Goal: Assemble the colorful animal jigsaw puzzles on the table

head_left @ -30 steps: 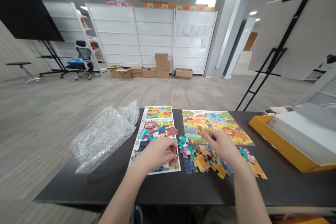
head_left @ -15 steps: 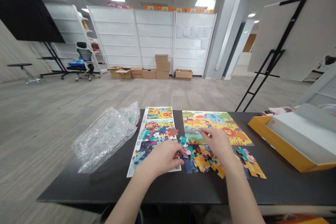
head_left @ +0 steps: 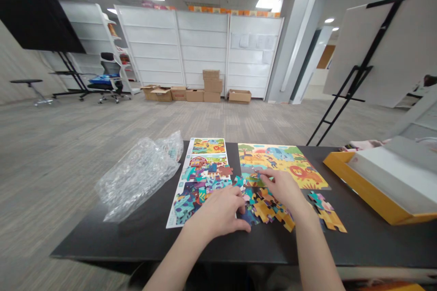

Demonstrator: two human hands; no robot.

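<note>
While white shelving (head_left: 150, 45) fills the far wall beyond a grey floor (head_left: 150, 120), a black counter (head_left: 273, 248) spans the foreground and carries the nearer things. At its right stands an open yellow-sided box (head_left: 363, 188), with a pale lining; at its left lies a crumpled clear plastic bag (head_left: 139, 179). Between them are a bright animal picture (head_left: 282, 157), flat on the counter, and, just to its left, a narrow printed sheet (head_left: 209, 145) with loose pieces lying over its middle and lower parts.

Compared with a second ago, the left hand (head_left: 223, 211) has slid off the sheet's middle towards the heap of puzzle pieces (head_left: 262, 209). More of the pieces on the sheet are uncovered as a result, and both hands now work around the heap, which lies just below the picture. The left fingers curve loosely with the thumb apart, and nothing shows between them. Above the picture's lower left part, the right hand (head_left: 269, 179) keeps its fingers narrow, pinching one small puzzle piece (head_left: 255, 174); where an orange one showed there earlier, this looks multicoloured, so it is probably a different piece, though its pattern is too small to read
</note>
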